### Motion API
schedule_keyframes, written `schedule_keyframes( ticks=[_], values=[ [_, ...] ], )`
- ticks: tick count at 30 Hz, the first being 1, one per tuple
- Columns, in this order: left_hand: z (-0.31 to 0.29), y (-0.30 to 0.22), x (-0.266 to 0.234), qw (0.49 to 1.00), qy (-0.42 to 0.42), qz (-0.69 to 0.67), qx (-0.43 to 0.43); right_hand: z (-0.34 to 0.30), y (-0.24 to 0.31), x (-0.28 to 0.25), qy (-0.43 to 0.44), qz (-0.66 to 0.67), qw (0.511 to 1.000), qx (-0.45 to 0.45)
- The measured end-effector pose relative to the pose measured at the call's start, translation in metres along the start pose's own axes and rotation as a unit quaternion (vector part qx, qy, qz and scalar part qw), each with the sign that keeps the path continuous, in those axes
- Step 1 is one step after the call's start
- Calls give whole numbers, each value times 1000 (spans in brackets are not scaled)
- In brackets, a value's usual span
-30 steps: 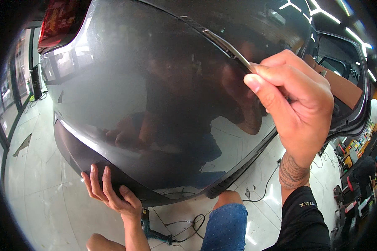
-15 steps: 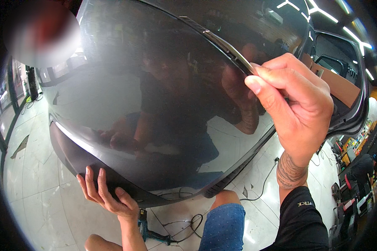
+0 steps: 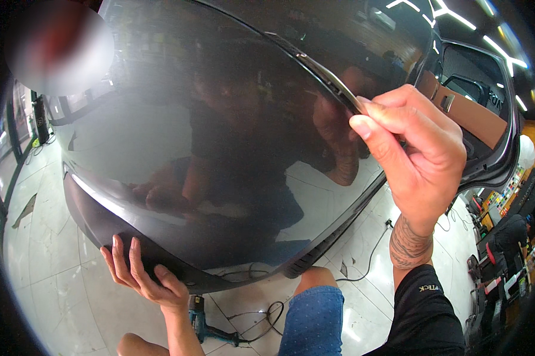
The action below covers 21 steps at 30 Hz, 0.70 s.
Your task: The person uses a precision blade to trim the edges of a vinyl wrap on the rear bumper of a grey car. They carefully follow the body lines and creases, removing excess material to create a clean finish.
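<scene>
A glossy dark grey car body panel [image 3: 237, 142] fills the middle of the view, with a dark seam curving across its upper part. Between thumb and forefinger, my right hand [image 3: 418, 148] pinches the lower end of a thin dark strip [image 3: 329, 77]. The strip runs along that seam, slightly lifted from the surface; its exact kind is hard to tell. My left hand [image 3: 145, 279] lies with fingers spread against the matte dark lower trim [image 3: 92, 207], holding nothing. The panel mirrors my arms and legs.
A teal and black corded power tool [image 3: 205, 326] is on the tiled floor [image 3: 48, 285], below my left hand, partly hidden. A cable [image 3: 371, 261] crosses the floor. At right stands an open car door [image 3: 481, 107], with dark equipment [image 3: 507, 255] beyond. My knee [image 3: 315, 279] is close to the trim.
The whole view has shifted slightly, the panel and both hands appearing a little further left. The lifted stretch of strip seems to begin slightly further down the seam. Both hands keep their positions on the car.
</scene>
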<state>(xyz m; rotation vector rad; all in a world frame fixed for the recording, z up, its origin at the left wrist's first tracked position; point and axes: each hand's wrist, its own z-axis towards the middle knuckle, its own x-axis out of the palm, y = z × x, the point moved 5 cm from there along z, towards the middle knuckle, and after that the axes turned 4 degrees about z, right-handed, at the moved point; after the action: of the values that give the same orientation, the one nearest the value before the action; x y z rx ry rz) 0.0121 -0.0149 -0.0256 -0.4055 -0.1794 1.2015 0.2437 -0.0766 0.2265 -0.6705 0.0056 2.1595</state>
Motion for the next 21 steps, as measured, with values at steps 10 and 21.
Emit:
schedule_keyframes(
  ticks=[10, 21],
  values=[
    [3, -5, -1, 1000, -3, -6, 4, -11, -7, -8, 11, -6, 1000, 2],
    [3, -3, -1, 1000, -3, -2, 19, -18, -14, -13, 8, -11, 1000, -3]
  ],
)
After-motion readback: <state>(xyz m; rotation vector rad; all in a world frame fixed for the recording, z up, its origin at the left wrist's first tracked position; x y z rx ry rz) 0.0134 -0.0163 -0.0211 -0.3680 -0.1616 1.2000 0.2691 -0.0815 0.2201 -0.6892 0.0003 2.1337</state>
